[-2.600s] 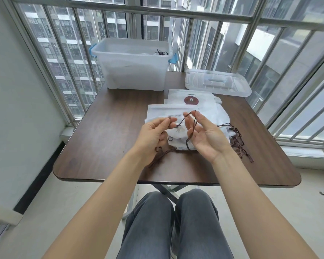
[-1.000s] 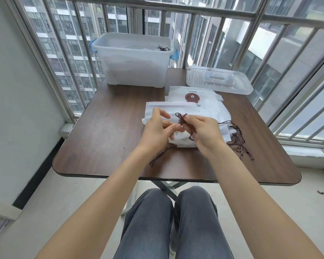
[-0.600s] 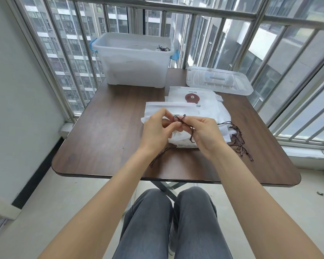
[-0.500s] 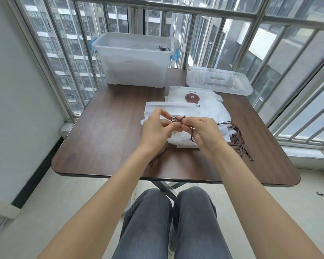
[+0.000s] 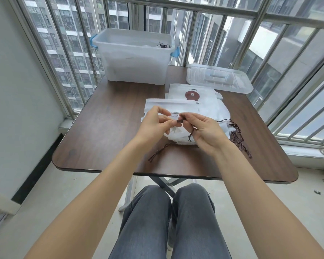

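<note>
2 forearms reach forward; left hand [image 5: 155,126] and right hand [image 5: 204,130] meet at pinched, curled fingertips.

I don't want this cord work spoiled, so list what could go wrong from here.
1. The left hand and right hand pinch the cord with fingertips only, so it might slip free.
2. Its free end dangles by the right palm, close to the pile of cords on the table. The two could tangle.
3. A strand lies below the left wrist, towards the table's front edge. A forearm might sweep it off.
</note>
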{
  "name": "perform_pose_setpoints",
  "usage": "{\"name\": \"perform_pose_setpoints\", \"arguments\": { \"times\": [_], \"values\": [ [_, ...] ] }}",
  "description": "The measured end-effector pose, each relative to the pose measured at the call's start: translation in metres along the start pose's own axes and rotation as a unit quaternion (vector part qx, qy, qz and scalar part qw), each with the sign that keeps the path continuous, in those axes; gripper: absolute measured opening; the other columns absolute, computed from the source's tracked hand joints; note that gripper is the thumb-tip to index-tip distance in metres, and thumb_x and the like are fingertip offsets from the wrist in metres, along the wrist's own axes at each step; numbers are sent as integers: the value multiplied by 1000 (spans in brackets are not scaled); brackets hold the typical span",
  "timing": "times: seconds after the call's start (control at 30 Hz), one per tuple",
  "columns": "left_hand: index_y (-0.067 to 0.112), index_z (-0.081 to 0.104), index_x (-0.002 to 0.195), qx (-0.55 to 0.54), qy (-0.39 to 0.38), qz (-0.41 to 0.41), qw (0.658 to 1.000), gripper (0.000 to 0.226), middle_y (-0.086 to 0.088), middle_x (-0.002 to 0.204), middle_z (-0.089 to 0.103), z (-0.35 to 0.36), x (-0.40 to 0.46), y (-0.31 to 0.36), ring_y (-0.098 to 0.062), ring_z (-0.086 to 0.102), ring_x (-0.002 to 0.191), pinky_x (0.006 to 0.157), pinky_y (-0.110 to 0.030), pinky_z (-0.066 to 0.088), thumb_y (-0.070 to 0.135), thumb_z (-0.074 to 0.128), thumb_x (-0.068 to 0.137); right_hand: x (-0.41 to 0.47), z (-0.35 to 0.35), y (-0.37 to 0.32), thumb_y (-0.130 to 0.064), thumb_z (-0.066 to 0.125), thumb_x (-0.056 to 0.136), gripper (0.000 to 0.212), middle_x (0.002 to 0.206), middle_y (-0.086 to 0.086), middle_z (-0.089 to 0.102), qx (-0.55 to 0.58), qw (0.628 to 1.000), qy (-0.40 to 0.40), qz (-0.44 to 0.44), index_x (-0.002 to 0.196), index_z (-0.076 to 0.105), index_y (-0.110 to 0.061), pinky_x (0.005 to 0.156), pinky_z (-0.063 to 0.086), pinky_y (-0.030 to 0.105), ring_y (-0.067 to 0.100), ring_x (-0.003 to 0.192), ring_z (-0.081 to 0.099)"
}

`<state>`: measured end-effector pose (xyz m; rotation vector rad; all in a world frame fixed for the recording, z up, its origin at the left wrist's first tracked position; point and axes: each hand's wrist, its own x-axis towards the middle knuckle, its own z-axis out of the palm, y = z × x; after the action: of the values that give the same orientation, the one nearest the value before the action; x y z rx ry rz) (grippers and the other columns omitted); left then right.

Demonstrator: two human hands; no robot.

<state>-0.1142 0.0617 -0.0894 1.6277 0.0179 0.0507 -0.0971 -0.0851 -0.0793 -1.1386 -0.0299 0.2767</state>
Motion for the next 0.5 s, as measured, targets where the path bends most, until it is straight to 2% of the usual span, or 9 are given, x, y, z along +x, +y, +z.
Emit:
{"name": "perform_pose_setpoints", "arguments": {
  "times": [0.13,0.23,0.37,0.43,0.5],
  "values": [
    [17,46,88,-24,45,-23,998,31,7,62,68,-1,2,6,-5,50,47,56,-20,40,7,73,79,1,-2,-11,0,61,83,8,71,1,71,-184,980,-30,-68,81,69,-2,76,52,15,9,72,67],
    [20,46,85,-11,75,-20,997,35,1,70,68,-1,2,14,0,49,42,50,-13,39,13,79,74,0,-1,-18,1,70,76,10,76,4,72,-362,920,-24,-148,81,73,-7,75,52,17,9,74,68],
    [21,47,80,24,97,12,995,36,1,69,70,0,0,17,-1,52,43,55,-17,42,16,81,71,-2,5,-18,3,73,72,15,71,2,68,-453,862,5,-226,82,74,-8,65,54,17,0,60,63],
    [20,48,81,49,104,34,993,34,2,66,69,0,-1,17,-3,54,45,58,-20,45,16,80,72,1,4,-15,-2,75,72,10,69,3,67,-511,814,20,-274,79,75,-9,63,54,21,5,57,62],
    [19,50,83,79,99,63,990,30,5,63,68,-1,-3,16,-3,55,46,58,-20,48,15,79,74,5,2,-12,-7,75,72,8,70,8,66,-567,758,31,-319,80,75,-9,65,53,30,17,61,62]
  ]
}}
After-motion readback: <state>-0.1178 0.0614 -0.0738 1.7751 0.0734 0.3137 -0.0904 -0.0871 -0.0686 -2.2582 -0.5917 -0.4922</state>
